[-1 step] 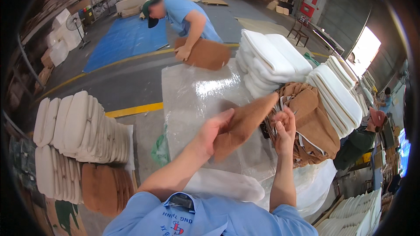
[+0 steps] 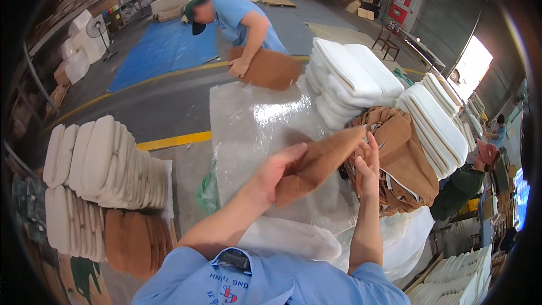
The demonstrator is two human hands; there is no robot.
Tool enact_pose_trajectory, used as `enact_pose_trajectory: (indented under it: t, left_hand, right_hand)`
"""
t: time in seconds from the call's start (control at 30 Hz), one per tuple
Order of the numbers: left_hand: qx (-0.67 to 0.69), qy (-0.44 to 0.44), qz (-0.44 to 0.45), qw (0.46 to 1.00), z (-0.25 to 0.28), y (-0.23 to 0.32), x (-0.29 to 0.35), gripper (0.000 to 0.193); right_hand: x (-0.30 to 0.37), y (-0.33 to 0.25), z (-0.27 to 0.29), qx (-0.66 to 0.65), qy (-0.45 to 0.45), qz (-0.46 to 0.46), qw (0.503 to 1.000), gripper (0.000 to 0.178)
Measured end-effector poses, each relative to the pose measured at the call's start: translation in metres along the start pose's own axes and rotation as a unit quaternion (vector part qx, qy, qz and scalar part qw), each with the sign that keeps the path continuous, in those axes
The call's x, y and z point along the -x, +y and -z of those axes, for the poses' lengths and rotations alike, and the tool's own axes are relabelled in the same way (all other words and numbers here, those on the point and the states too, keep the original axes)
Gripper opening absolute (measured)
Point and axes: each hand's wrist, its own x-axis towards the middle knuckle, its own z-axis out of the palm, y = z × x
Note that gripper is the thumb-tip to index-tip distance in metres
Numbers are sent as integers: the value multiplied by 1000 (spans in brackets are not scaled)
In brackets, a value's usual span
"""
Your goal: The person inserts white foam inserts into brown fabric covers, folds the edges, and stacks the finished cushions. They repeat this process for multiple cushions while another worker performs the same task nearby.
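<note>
A brown cushion cover point(image 2: 322, 166) is held slanted above the plastic-covered table point(image 2: 237, 118). My left hand point(image 2: 279, 172) is closed around its near left end, thumb on top. Close to the cover's far right tip is my right hand point(image 2: 367, 164), its fingers curled. A small pointed bit shows beside those fingers, too small to name. Beyond the right hand lies a heap of brown covers point(image 2: 406, 164) with pale edging. White cushion pads point(image 2: 353, 73) are stacked behind it.
Across the table a co-worker point(image 2: 248, 22) leans over a brown cushion point(image 2: 271, 70). Stacked cream cushions point(image 2: 107, 164) stand at left, above several brown ones point(image 2: 135, 243). More white pads point(image 2: 435, 124) rise at right, near another person point(image 2: 468, 181). A green bag point(image 2: 207, 195) hangs by the table's left edge.
The cover's tip has shifted slightly right, and my right fingers have come up against it. The left hand has edged a little to the right.
</note>
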Motion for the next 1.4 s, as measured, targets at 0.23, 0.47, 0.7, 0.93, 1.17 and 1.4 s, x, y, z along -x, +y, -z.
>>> enact_pose_trajectory:
  t: [0.23, 0.47, 0.7, 0.93, 1.17, 1.4]
  left_hand:
    - [-9, -75, -52, 996, -12, 21, 44, 52]
    - [64, -33, -116, 991, 41, 2, 109, 48]
    - [75, -5, -108, 991, 59, -63, 148, 43]
    - [-143, 378, -257, 878, 84, -86, 187, 27]
    - [-201, 456, -321, 805, 84, -117, 190, 29]
    - [-126, 409, -299, 853, 91, -108, 191, 33]
  right_hand:
    - [3, -4, 19, 117, -114, -114, 980, 44]
    - [13, -196, -47, 490, -328, -45, 806, 29]
    - [-16, -153, -116, 139, -414, -257, 862, 40]
    - [69, 155, -173, 117, -320, -424, 839, 40]
    - [85, 143, -158, 95, -434, -560, 699, 35]
    - [56, 91, -185, 100, -492, -651, 570, 31]
